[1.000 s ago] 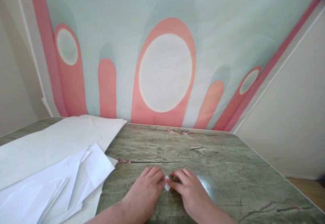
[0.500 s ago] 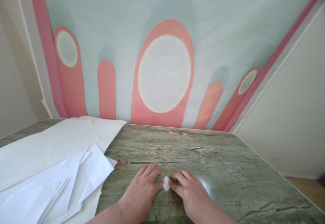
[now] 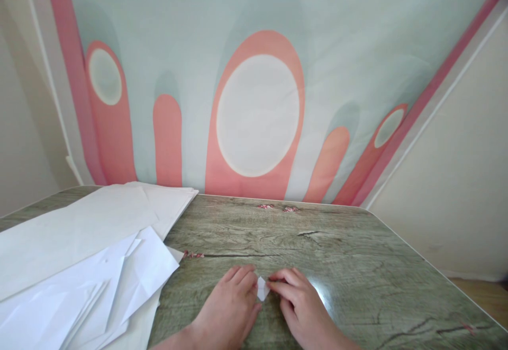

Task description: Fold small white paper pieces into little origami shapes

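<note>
A tiny piece of folded white paper (image 3: 262,289), pointed at its top and bottom, is between my two hands, low over the wooden table. My left hand (image 3: 230,305) has its fingers together and curled at the left edge of the paper; its fingertips are partly hidden. On the other side, my right hand (image 3: 305,305) takes the right edge between finger and thumb, with its other fingers bent. Faint creases show on the paper's face.
Large white sheets (image 3: 103,212) lie stacked on the left of the table (image 3: 337,254). Several smaller white papers (image 3: 146,270), some folded, rest on top of them. Behind the table's far edge hangs a patterned backdrop (image 3: 190,48).
My left hand has shifted slightly right, its fingers drawing in along the paper's left side. My right hand has changed its hold, with the forefinger stretched across to the paper's edge.
</note>
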`<state>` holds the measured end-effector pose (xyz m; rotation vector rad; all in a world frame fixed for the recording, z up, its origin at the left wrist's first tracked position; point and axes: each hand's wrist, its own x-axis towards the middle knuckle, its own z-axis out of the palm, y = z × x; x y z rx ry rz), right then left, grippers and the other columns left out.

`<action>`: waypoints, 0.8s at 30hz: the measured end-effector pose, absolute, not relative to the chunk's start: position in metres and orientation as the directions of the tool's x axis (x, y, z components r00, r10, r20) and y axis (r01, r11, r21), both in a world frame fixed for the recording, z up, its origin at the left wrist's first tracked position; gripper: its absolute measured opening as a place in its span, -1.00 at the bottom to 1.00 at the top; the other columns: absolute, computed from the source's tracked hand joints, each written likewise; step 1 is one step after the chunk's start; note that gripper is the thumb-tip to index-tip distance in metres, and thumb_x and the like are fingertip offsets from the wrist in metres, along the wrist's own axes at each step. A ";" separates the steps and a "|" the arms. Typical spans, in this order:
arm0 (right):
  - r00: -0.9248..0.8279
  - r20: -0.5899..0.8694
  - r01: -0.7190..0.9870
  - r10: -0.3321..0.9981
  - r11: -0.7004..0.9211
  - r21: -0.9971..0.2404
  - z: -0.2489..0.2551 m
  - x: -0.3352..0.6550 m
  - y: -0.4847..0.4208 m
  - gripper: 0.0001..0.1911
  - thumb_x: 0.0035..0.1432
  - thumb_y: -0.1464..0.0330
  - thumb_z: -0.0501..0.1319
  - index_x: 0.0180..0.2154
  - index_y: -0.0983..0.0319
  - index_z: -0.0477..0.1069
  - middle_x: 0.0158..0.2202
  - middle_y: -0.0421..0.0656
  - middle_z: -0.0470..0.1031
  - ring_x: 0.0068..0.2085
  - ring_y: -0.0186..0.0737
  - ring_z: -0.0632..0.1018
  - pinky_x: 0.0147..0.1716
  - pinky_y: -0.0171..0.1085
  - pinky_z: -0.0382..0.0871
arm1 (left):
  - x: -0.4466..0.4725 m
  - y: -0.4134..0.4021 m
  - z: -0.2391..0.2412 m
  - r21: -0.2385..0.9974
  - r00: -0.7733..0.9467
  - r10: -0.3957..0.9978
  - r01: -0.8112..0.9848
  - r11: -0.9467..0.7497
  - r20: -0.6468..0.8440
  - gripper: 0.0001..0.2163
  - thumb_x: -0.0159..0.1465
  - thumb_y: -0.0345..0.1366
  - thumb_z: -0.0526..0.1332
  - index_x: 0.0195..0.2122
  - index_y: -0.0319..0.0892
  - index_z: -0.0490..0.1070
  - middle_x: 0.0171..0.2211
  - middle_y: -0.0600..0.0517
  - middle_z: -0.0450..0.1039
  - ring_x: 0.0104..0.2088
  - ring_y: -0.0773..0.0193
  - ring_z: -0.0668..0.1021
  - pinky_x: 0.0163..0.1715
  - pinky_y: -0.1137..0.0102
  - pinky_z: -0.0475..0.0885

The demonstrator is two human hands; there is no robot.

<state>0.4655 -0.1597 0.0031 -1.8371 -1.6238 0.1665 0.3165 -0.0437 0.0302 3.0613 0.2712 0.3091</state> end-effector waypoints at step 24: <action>0.454 0.236 0.700 0.859 -0.180 -0.691 -0.013 0.455 -0.148 -0.90 0.05 0.50 0.21 -0.43 0.18 0.39 -0.35 -0.20 0.40 -0.33 -0.20 0.46 -0.28 -0.23 0.29 | 0.317 -0.035 0.021 0.446 0.903 0.342 0.201 -0.872 0.261 -0.72 0.20 -0.41 0.18 -0.05 -0.09 0.37 -0.10 -0.02 0.38 -0.08 0.15 0.41 -0.05 0.25 0.30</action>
